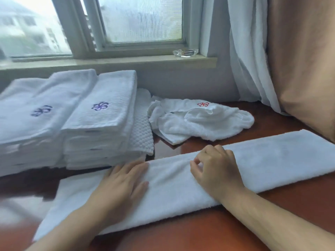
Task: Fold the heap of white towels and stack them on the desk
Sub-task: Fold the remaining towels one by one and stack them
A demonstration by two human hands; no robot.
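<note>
Head view: a white towel (272, 156), already folded lengthwise into a long strip, lies across the red-brown tabletop (282, 205) right in front of the person. The left hand (125, 180) lies flat on the strip near its left end, fingers straight and pressing down. The right hand (215, 169) rests on the middle of the strip with its fingers curled and thumb close to the forefinger; whether it pinches the cloth or only rests there cannot be told.

Most of the work looks done. Two stacks of folded towels stand side by side at the back left against the wall: the left stack (36, 113) and the right stack (101, 120), each topped by a towel with a blue embroidered emblem. A waffle-weave towel (141, 127) hangs down the right side of the right stack. Left to do, by my reading, are the cross folds on the strip, its move to a stack, and the crumpled heap (199, 120) with a red emblem, lying behind the strip and apart from it.

Around them, a glass ashtray (185, 52) sits on the windowsill (126, 61), well apart from the towels. A white curtain (250, 60) and a beige drape (304, 69) hang at the right, the drape close to the strip's far end, where it could crowd a fold. The stacks stand just behind the left hand, leaving little room on that side.
</note>
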